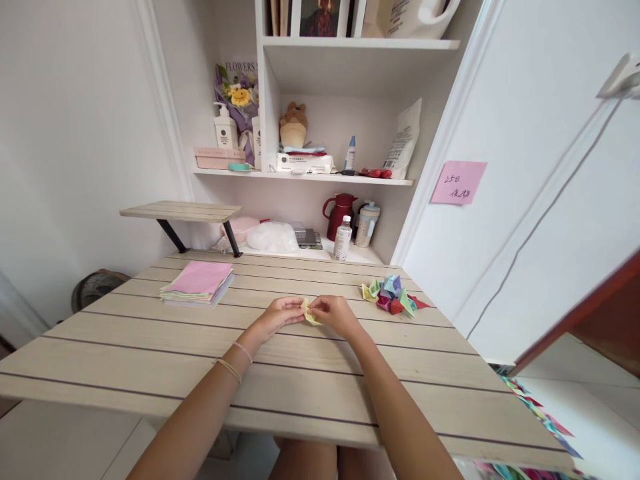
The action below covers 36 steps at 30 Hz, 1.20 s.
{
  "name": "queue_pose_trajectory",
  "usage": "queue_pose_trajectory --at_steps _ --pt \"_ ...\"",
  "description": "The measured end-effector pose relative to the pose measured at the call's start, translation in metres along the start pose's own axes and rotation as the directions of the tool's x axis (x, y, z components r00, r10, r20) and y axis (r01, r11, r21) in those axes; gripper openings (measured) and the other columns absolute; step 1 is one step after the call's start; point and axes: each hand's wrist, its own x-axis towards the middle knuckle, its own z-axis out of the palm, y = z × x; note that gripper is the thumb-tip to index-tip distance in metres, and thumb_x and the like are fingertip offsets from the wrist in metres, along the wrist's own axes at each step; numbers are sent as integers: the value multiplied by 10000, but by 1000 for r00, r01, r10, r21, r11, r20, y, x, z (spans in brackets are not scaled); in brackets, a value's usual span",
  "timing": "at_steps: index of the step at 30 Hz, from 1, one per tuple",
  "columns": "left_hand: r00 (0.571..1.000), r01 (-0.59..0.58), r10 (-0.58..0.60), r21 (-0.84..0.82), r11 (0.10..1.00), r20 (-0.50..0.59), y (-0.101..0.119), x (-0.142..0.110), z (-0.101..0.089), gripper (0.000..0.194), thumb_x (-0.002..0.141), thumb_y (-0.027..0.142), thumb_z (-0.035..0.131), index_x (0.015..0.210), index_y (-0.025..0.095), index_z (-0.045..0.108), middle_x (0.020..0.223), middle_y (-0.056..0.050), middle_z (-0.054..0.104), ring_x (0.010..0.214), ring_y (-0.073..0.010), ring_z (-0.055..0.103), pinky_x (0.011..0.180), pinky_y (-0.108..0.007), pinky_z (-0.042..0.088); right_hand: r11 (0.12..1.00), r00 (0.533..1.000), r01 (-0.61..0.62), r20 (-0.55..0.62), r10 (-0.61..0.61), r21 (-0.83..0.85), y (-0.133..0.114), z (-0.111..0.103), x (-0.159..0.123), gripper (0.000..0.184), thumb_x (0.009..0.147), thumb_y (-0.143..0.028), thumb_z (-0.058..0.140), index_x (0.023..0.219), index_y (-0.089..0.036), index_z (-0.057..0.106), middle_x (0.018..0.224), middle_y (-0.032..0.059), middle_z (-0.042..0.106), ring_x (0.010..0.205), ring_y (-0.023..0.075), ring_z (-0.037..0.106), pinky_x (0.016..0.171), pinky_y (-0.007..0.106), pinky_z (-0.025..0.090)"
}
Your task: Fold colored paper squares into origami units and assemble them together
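A small pale yellow folded paper (311, 313) lies between both hands over the middle of the striped wooden table (150, 347). My left hand (278, 315) pinches its left side with curled fingers. My right hand (334, 313) pinches its right side. A stack of coloured paper sheets (198, 283), pink on top, rests to the left. A heap of folded coloured paper pieces (391, 295) sits to the right near the wall.
Behind the table stand white shelves (305, 177) with a red jug (341, 215), bottles, a plush toy and boxes. A small wooden riser (181, 212) stands at the back left. A pink note (458, 181) sticks on the right wall.
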Motion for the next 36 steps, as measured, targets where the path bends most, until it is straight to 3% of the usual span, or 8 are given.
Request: queue_pose_trajectory --at_steps 5,9,15,21,24,31,36 --pt "999 -5 3 56 998 35 3 -4 5 454 556 166 750 986 126 611 981 -123 645 885 -207 618 877 -359 440 998 993 61 -96 -62 -16 1 6 1 137 708 -272 562 745 -171 647 637 15 645 555 122 558 529 215 423" --pt "999 12 -17 99 995 47 5 -6 11 422 607 246 721 994 127 603 935 -120 656 816 -193 636 845 -375 462 996 984 76 -158 -84 -57 1 11 1 129 713 -266 562 732 -173 650 595 8 630 519 115 535 508 210 405" --pt "997 11 -18 95 995 69 4 -5 10 436 654 265 689 1045 111 573 932 -134 660 876 -208 623 878 -378 439 999 997 25 -74 -27 -27 -1 2 1 174 732 -281 557 798 -183 684 686 27 683 578 140 586 553 230 442" --pt "999 -10 6 85 996 51 0 -2 5 446 641 256 698 1039 105 564 931 -137 659 862 -205 626 860 -380 446 997 997 66 -43 -68 -44 -5 2 0 179 714 -254 576 846 -205 686 795 26 698 632 153 611 627 264 478" --pt "999 -22 19 84 996 36 -2 -1 5 446 629 256 706 1025 107 565 921 -133 662 857 -195 625 844 -367 454 996 993 80 -83 -84 -47 -3 10 0 194 694 -229 587 865 -195 673 754 22 698 617 146 610 622 257 479" --pt "1000 -24 23 85 996 12 -3 -1 7 445 608 258 719 999 116 561 936 -131 658 877 -204 619 847 -386 454 996 986 7 -167 -21 -86 2 14 1 111 695 -244 586 698 -185 680 658 27 685 581 158 607 567 253 469" --pt "994 -62 64 22 998 -87 -2 1 4 442 626 236 711 1020 129 541 947 -129 656 871 -204 626 863 -387 450 997 968 62 -243 -69 -34 2 0 3 253 695 -285 617 932 -203 650 866 48 676 728 170 615 653 278 491"
